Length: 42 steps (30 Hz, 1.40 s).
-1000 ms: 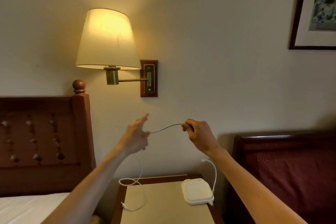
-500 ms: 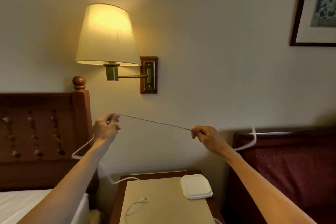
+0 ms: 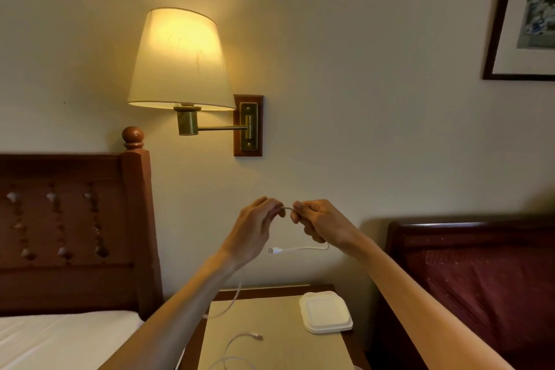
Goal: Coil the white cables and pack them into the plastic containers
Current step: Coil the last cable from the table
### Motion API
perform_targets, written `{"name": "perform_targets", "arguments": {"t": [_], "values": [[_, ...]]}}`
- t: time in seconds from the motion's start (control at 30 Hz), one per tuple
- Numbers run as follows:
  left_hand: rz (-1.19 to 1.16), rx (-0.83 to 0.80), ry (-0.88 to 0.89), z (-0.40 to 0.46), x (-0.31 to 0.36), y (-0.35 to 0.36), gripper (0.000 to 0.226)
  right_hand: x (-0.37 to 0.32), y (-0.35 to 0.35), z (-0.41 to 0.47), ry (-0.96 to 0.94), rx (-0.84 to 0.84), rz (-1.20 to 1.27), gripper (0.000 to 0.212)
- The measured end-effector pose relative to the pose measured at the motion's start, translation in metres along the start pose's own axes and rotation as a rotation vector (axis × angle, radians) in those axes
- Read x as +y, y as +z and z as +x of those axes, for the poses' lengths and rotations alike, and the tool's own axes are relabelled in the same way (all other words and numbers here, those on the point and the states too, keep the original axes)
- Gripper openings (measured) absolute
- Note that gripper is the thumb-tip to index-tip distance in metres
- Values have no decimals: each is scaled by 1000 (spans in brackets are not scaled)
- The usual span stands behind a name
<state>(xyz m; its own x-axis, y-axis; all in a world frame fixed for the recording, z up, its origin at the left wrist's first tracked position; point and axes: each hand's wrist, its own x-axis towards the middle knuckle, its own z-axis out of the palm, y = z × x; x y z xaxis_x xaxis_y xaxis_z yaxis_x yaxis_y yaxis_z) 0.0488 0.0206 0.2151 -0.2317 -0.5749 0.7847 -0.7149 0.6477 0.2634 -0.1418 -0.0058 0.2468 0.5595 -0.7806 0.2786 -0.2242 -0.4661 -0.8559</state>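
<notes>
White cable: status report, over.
Left hand and right hand both pinch white cable, raised above nightstand. Plastic container closed. Nothing in the way.

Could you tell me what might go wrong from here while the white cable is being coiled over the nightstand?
1. The connector end hangs free below the right hand; it could swing and tangle the coil.
2. The slack of the white cable drops from the left hand to the nightstand, where loose cable already lies, so it may snag or knot there.
3. Dragged slack might nudge the plastic containers near the edge.
</notes>
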Motion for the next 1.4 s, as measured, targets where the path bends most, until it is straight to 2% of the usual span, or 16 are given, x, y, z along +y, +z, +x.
{"name": "perform_targets", "arguments": {"t": [0.17,0.27,0.37,0.43,0.53,0.6,0.67,0.7,0.73,0.8,0.87,0.9,0.97,1.03,1.27,1.4], "values": [[112,146,-35,11,-28,-27,15,19,-21,-14,93,-37,139,41],[141,243,-107,20,-46,-48,15,27,-28,-26,142,-45,307,42],[137,190,-129,24,-57,-53,16,18,-30,-31,124,-69,535,40],[79,109,-212,20,-57,-49,17,3,-31,-29,74,-56,762,35],[-50,-135,-366,2,-52,-33,20,-23,-39,-18,-6,59,1054,31],[-240,-288,-484,-14,-49,-16,22,-37,-47,-8,-61,137,1085,34],[-457,-348,-640,-24,-43,-3,21,-47,-55,2,-69,225,1040,34],[-474,-354,-682,-26,-40,0,21,-50,-58,6,-61,266,1002,33],[-428,-381,-664,-26,-37,1,21,-53,-61,10,-50,300,958,32],[-230,-585,-539,-18,-22,-4,25,-56,-64,14,-26,327,856,30],[24,-784,-333,-4,-5,-13,27,-57,-62,14,-2,328,660,30],[122,-787,-235,4,4,-18,29,-57,-58,13,2,339,522,30],[250,-712,-105,22,21,-31,30,-55,-48,11,-6,371,292,30],[300,-630,-13,34,33,-42,25,-50,-38,10,-17,363,213,30],[237,-115,259,47,32,-42,42,-42,-19,6,-36,227,157,32],[176,87,263,48,28,-39,34,-41,-8,-1,-92,143,296,38]]}}
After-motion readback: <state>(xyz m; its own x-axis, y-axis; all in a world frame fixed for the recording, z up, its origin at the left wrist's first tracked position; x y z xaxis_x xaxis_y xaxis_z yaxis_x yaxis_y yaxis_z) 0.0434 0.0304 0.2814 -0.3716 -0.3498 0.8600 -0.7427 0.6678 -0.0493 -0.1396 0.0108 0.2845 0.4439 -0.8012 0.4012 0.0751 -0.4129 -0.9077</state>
